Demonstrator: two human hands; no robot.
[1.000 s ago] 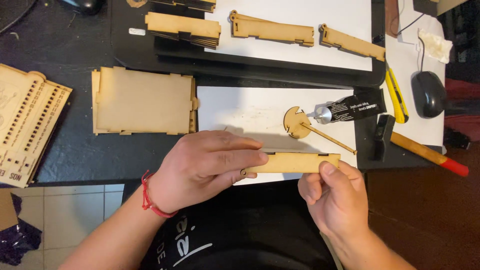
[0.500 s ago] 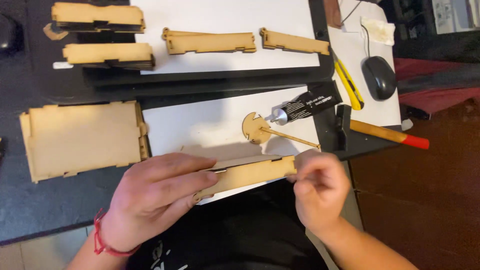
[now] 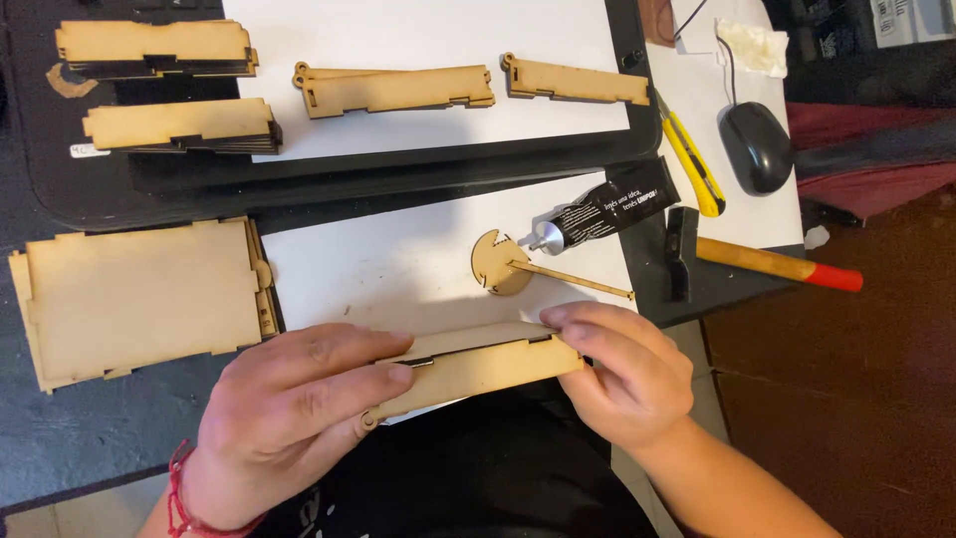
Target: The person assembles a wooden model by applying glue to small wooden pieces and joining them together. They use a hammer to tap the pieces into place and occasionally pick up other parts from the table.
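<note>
Both hands are on the long wooden piece [image 3: 468,367], just below the round wooden disc [image 3: 498,263]. Left hand [image 3: 294,413] lies flat, fingers pressed along it; right hand [image 3: 627,374] pinches its end. Glue tube [image 3: 607,211] lies just right of the disc.

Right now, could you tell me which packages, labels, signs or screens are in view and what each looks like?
Glue tube: lying on the white sheet beyond the right hand, black with white print, silver nozzle toward the round wooden disc.
Small sticker: on the dark tray's left edge, beside the stacked wooden parts, white.
Printed item: top right corner, pale, cut off by the frame.
No screens show.
</note>
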